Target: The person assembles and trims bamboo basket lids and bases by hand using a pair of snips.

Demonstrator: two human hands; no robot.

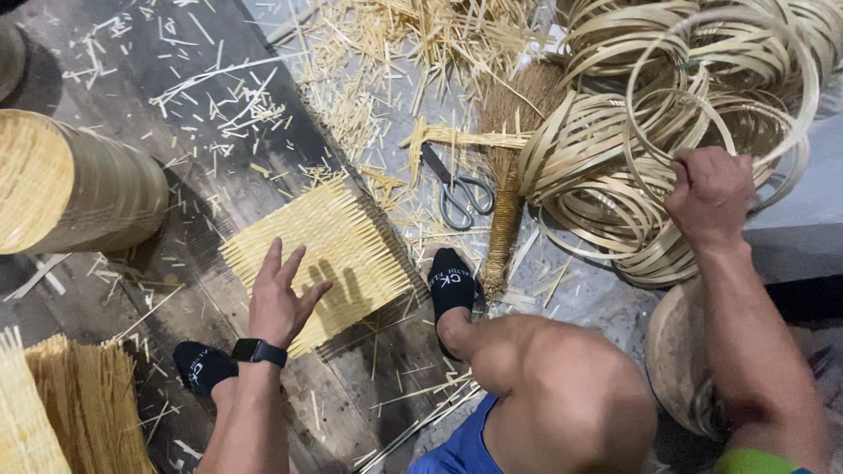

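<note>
Left hand (279, 303) flat, open on woven mat (316, 254); right hand (709, 195) gripping bamboo hoops (615, 167).
Springy hoops could snag, tangle or whip loose — scissors (458, 195) lie near the foot.

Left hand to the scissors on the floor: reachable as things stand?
Probably yes. The left hand hovers open over the woven mat; the scissors lie beyond its far corner with only loose bamboo scraps between.

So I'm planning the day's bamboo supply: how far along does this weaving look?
Done: one flat woven mat lies on the floor, and a stack of finished woven pieces sits at the left. In hand: the left hand reaches open over the mat, while the right hand grips a ring from the pile of bamboo hoops. Left: the mat has no hoop on it yet.
</note>
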